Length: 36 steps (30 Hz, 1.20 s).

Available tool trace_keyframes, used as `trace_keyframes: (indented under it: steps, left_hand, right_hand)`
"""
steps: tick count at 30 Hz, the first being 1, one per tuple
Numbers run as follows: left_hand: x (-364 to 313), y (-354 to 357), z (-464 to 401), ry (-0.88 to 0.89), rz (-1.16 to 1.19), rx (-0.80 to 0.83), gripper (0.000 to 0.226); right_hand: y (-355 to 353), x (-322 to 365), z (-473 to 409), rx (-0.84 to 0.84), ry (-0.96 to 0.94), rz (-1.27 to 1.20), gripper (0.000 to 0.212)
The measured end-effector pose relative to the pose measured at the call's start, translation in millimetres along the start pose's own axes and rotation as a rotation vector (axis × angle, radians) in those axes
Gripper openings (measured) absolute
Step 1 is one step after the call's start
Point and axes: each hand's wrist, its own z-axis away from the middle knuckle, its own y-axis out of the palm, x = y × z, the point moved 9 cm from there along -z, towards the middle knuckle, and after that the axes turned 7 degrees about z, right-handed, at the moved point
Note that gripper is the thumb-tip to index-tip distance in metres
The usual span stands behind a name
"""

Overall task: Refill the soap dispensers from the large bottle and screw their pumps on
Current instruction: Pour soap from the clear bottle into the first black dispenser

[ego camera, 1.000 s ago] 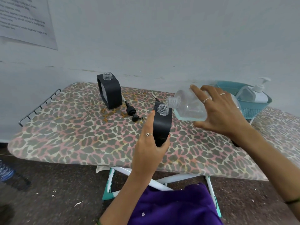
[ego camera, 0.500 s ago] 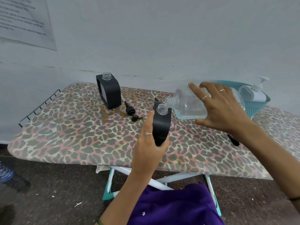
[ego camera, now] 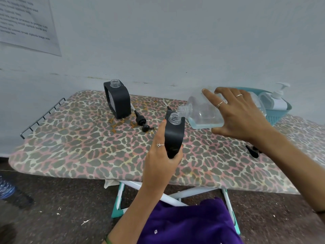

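In the head view, at centre frame, the left hand point(ego camera: 159, 162) grips a black dispenser point(ego camera: 174, 136) with its neck open, while the right hand point(ego camera: 241, 115) clasps the large bottle point(ego camera: 202, 111) tipped beside that neck; no stream is visible, so filling looks barely begun. The second dispenser point(ego camera: 117, 99), upper centre-left, stands uncapped with a loose pump point(ego camera: 141, 120) lying near it, so both pumps remain to be screwed on.

Soft, even light fills the scene, casting only faint shadows under the black dispenser point(ego camera: 118, 101) on the ironing board point(ego camera: 73, 138). No harsh glare; the clear bottle point(ego camera: 202, 111) shows mild highlights. Wide-angle distortion bows the board's edges. The posted sheet point(ego camera: 26, 23) reads blurred, and the floor corners darken.
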Motion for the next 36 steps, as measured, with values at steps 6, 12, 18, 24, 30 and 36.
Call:
trace_keyframes:
  steps: [6, 12, 18, 24, 30, 36]
  left_hand:
    - [1.4, -0.2, -0.3, -0.006, -0.007, 0.002, 0.086]
    - [1.1, 1.4, -0.2, -0.016, 0.002, 0.007, 0.086]
    - [1.1, 1.4, -0.2, -0.01, -0.005, 0.012, 0.086]
    - [0.5, 1.3, 0.0, 0.003, -0.01, 0.012, 0.085]
    - [-0.6, 0.6, -0.4, 0.007, -0.014, 0.01, 0.085]
    - [-0.3, 0.8, -0.3, 0.007, -0.018, 0.006, 0.086]
  right_hand:
    - [-1.6, 0.5, -1.6, -0.021, -0.013, 0.013, 0.109]
    - [-3.6, -0.9, -1.0, -0.041, -0.021, 0.023, 0.108]
    - [-4.5, -0.5, -1.6, -0.047, -0.03, 0.025, 0.108]
    - [-3.5, -0.3, -1.5, -0.044, -0.031, 0.025, 0.106]
    - [-3.6, -0.2, -1.1, -0.044, -0.032, 0.028, 0.107]
    - [-4.1, -0.6, -1.2, -0.042, -0.031, 0.033, 0.108]
